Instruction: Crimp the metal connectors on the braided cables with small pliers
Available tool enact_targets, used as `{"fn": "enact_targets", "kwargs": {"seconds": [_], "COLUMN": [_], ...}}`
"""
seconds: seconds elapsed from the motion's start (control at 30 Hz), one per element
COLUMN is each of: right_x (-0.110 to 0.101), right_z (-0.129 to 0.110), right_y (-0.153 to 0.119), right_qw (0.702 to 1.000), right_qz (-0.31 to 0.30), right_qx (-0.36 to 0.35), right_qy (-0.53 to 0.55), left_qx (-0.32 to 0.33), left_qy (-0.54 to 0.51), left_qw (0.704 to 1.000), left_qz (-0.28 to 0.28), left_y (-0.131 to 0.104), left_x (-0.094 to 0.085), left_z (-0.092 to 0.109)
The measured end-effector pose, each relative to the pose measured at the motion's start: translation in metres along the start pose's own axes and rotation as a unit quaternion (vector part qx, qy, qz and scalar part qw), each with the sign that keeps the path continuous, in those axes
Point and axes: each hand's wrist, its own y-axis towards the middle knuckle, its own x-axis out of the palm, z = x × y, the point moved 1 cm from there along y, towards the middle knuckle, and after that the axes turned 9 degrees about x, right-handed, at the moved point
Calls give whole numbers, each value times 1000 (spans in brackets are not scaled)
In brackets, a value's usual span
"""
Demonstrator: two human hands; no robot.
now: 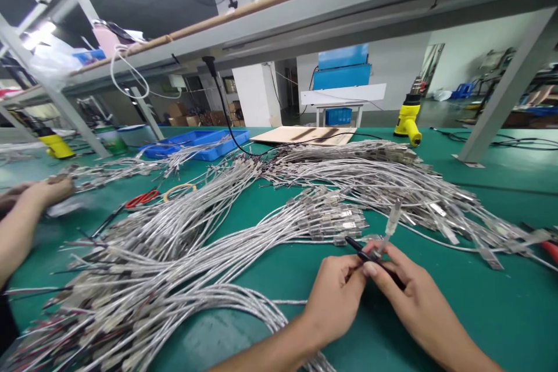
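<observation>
Right hand (412, 288) grasps black tool (355, 243); left hand (335, 293) meets it, fingers bent, exact hold cannot be told. Plug (393, 218) stands up at fingertips, over table (483, 308), near cables (270, 231). Step seems handling of one plug; next move probably calls for steady pinch.

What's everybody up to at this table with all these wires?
One person has both hands together over the green table. The right hand grips a slim black tool, and a USB plug stands up by its fingers. The left hand meets it there; exactly what it pinches is hidden. Bundles of silver cables lie spread around them. At the left edge, a co-worker's hand is by more cables, too blurred to read.
</observation>
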Motion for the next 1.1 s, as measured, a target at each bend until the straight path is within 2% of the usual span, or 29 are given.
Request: {"fn": "enact_targets", "kwargs": {"seconds": [0.07, 0.13, 0.3, 0.37, 0.57, 0.67, 0.77, 0.97, 1.0, 1.1], "right_x": [-6, -9, -4, 0, -2, -9, -11, -3, -2, -5], "right_z": [0, 1, 1, 0, 0, 1, 1, 2, 1, -1], "right_y": [3, 6, 3, -1, -1, 6, 9, 0, 0, 5], "right_qw": [999, 1000, 988, 987, 998, 998, 1000, 992, 993, 999], "right_qz": [13, -1, -117, -130, -43, -1, -5, -116, -109, -35], "right_qx": [-6, 5, 54, 44, -23, -33, -3, 16, 10, -11], "right_qy": [-36, -24, 87, 82, -38, -58, -23, 49, 40, -15], "left_qx": [-9, -19, -19, -13, -19, -33, -41, -24, -21, -19], "left_qy": [12, 21, 20, 17, -1, 5, 8, 21, 29, 55], "left_qw": [1000, 999, 999, 999, 999, 999, 999, 999, 999, 998], "left_qz": [-12, -16, 30, 44, 34, 10, 5, 38, 38, 15], "left_y": [-1, -3, -3, -2, -1, -2, -3, -3, -3, -5], "left_x": [1, 2, 3, 2, 1, 3, 4, 2, 2, 2], "left_z": [-1, -2, -4, -3, 0, -1, -5, -4, -3, -3]}}
